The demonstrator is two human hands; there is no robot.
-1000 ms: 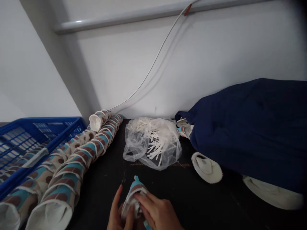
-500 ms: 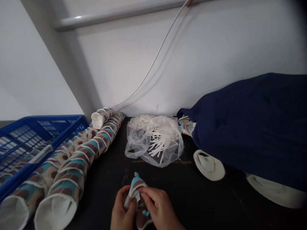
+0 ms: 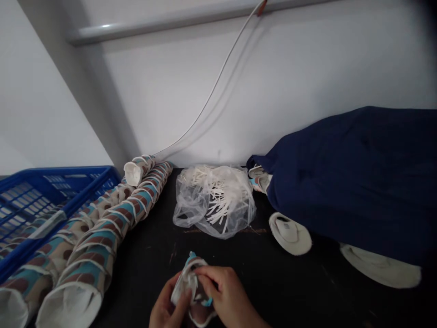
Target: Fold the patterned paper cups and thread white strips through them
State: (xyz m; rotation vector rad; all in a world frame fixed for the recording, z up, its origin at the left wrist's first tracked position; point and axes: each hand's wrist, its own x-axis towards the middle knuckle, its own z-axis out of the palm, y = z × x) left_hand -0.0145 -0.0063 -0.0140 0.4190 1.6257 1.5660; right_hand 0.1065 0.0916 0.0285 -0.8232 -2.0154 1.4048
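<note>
Between my hands at the bottom centre is a small polka-dot fabric piece (image 3: 202,314) in brown, blue and beige. It has a white lining, white edging and a blue loop at its top. My left hand (image 3: 167,303) grips its left side, thumb pressed onto the white lining. My right hand (image 3: 227,296) pinches the lining near the upper edge, fingers partly inside the piece. Whether anything small is between the right fingertips is hidden.
A clear plastic bag (image 3: 194,207) of thin white strips lies ahead. Nested polka-dot fabric pieces (image 3: 112,221) form long stacks at left, beside a blue plastic crate (image 3: 78,196). At right, a navy cloth (image 3: 341,182) partly covers white padded pieces (image 3: 300,239).
The fabric piece is opened wider, with more white lining showing. My left hand has shifted slightly left and down. The whole view has shifted a little.
</note>
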